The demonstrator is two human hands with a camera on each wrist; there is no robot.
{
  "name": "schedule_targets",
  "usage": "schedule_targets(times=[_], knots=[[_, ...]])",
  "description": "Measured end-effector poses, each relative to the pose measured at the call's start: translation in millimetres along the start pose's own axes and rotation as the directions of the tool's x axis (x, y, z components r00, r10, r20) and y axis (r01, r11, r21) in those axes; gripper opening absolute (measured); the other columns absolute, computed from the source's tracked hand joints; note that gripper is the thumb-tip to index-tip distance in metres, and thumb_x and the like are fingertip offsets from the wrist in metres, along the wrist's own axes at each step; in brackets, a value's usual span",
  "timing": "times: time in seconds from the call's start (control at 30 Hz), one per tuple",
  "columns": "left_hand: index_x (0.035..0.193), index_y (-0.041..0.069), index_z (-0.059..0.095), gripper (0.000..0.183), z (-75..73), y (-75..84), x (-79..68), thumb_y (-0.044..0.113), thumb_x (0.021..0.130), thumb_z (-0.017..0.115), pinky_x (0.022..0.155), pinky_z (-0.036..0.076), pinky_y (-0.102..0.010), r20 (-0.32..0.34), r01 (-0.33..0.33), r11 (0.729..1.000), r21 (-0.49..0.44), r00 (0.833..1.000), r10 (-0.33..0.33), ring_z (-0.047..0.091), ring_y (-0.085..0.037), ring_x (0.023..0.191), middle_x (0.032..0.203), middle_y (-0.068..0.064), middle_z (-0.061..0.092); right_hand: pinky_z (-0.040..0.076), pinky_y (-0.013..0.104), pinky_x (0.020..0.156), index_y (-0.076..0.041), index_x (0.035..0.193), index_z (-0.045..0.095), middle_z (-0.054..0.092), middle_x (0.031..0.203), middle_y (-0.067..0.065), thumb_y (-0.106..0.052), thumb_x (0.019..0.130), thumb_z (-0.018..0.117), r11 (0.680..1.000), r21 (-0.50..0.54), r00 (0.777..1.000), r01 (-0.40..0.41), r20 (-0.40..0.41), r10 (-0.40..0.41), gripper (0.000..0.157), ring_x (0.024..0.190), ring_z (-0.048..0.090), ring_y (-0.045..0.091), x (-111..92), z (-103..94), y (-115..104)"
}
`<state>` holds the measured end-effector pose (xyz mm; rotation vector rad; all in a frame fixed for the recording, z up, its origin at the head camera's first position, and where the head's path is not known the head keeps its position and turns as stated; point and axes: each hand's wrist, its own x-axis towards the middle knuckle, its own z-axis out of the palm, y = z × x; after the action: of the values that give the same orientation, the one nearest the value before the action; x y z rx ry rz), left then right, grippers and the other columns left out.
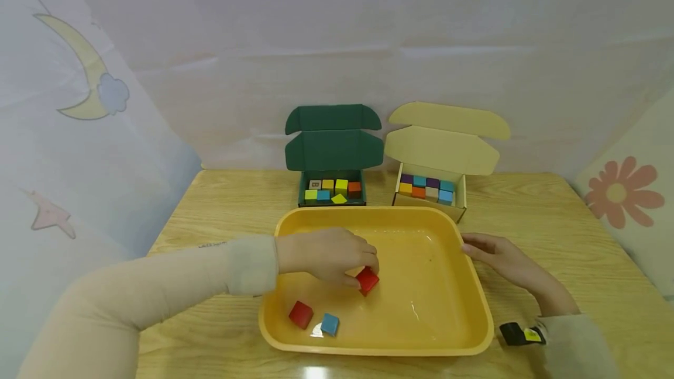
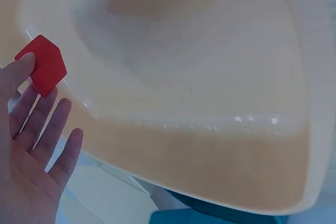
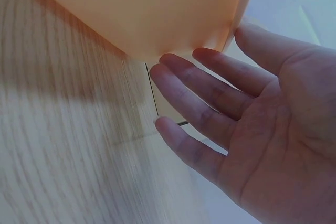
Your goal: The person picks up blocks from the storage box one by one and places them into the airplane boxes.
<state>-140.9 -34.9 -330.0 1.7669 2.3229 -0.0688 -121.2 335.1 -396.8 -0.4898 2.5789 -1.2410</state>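
Note:
Over the yellow basin (image 1: 411, 297), my left hand (image 1: 329, 253) pinches a red block (image 1: 367, 279) between thumb and fingertips. In the left wrist view the same red block (image 2: 46, 65) sits at the thumb tip, the other fingers loosely spread. A second red block (image 1: 301, 314) and a blue block (image 1: 330, 324) lie in the basin's near left part. At the basin's right side, my right hand (image 1: 502, 259) has its thumb at the rim. The right wrist view shows its relaxed fingers (image 3: 197, 106) with fingertips against the basin's outer wall (image 3: 157, 14).
Behind the basin stand a green box (image 1: 334, 154) and a cream box (image 1: 442, 148), lids raised, each holding several coloured blocks. A black object with a yellow label (image 1: 521, 334) lies beside my right wrist on the wooden table (image 1: 537, 209). Printed cloth hangs behind.

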Motion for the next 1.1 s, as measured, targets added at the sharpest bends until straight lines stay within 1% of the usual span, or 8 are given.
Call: schedule_targets(times=[0.1,0.27,0.4,0.57,0.7,0.97,1.03,1.1], knots=[[0.119,0.018,0.065,0.03,-5.4,-10.6,-1.7,0.032,0.094,0.07,0.085,0.045,-0.015,-0.031,0.043,0.997,-0.06,0.999,-0.045,0.057,-0.009,0.097,0.112,0.006,0.064,0.053,0.045,0.092,0.009,0.14,0.049,0.057,0.134,0.025,-0.022,0.106,0.049,1.0,0.006,1.0,-0.005,0.004,0.005,0.045,0.11,0.058,0.003,0.3,-0.7,-0.8],[0.12,0.017,0.065,0.033,-9.9,-29.0,-4.9,0.032,0.092,0.072,0.088,0.048,-0.019,-0.075,0.108,0.992,-0.066,0.991,-0.113,0.059,-0.01,0.102,0.116,0.005,0.064,0.053,0.046,0.092,0.008,0.139,0.049,0.057,0.133,0.025,-0.022,0.106,0.049,1.0,0.012,1.0,-0.015,0.009,0.015,0.045,0.11,0.06,0.007,0.0,-1.5,-1.3],[0.121,0.017,0.064,0.034,-15.4,-42.0,-6.2,0.032,0.092,0.073,0.088,0.05,-0.023,-0.093,0.153,0.987,-0.042,0.983,-0.157,0.059,-0.012,0.105,0.117,0.005,0.065,0.052,0.047,0.092,0.008,0.14,0.049,0.057,0.134,0.024,-0.023,0.106,0.049,0.999,0.016,1.0,-0.029,0.013,0.028,0.046,0.111,0.062,0.017,-0.4,-1.6,-1.1],[0.123,0.015,0.065,0.037,-25.3,-56.4,-6.5,0.032,0.091,0.074,0.091,0.051,-0.027,-0.101,0.213,0.975,-0.07,0.97,-0.219,0.059,-0.014,0.106,0.12,0.003,0.064,0.051,0.05,0.093,0.008,0.14,0.049,0.057,0.133,0.024,-0.023,0.106,0.049,0.999,0.01,0.999,-0.031,0.013,0.031,0.046,0.115,0.06,0.037,-0.3,-0.8,-1.5],[0.124,0.015,0.067,0.037,-30.6,-67.5,-5.3,0.03,0.091,0.074,0.094,0.05,-0.029,-0.107,0.245,0.966,-0.082,0.962,-0.253,0.06,-0.016,0.107,0.121,0.002,0.065,0.051,0.052,0.093,0.008,0.14,0.049,0.057,0.133,0.025,-0.023,0.106,0.048,0.999,0.009,0.999,-0.034,0.016,0.034,0.046,0.117,0.058,0.041,-0.5,-0.4,-1.2],[0.128,0.015,0.067,0.038,-38.1,-86.2,0.0,0.027,0.092,0.073,0.097,0.049,-0.031,-0.097,0.286,0.955,-0.078,0.951,-0.293,0.061,-0.017,0.107,0.12,0.0,0.064,0.051,0.05,0.093,0.007,0.14,0.049,0.058,0.134,0.024,-0.023,0.106,0.048,0.999,0.022,0.999,-0.034,0.016,0.033,0.045,0.118,0.057,0.04,0.0,0.0,1.0],[0.128,0.015,0.067,0.038,-38.9,-90.6,2.1,0.027,0.093,0.072,0.098,0.049,-0.031,-0.087,0.309,0.948,-0.079,0.945,-0.315,0.06,-0.018,0.107,0.121,0.0,0.064,0.052,0.049,0.093,0.007,0.14,0.049,0.058,0.134,0.023,-0.023,0.106,0.048,0.999,0.026,0.999,-0.031,0.016,0.03,0.045,0.117,0.059,0.035,0.2,0.2,1.5],[0.129,0.015,0.066,0.038,-39.6,-94.6,4.6,0.027,0.093,0.072,0.098,0.048,-0.031,-0.076,0.344,0.934,-0.094,0.933,-0.351,0.06,-0.018,0.108,0.122,0.0,0.064,0.052,0.047,0.092,0.007,0.14,0.05,0.058,0.134,0.023,-0.023,0.106,0.049,0.999,0.028,1.0,-0.026,0.017,0.025,0.045,0.115,0.061,0.025,0.6,0.3,1.8]])
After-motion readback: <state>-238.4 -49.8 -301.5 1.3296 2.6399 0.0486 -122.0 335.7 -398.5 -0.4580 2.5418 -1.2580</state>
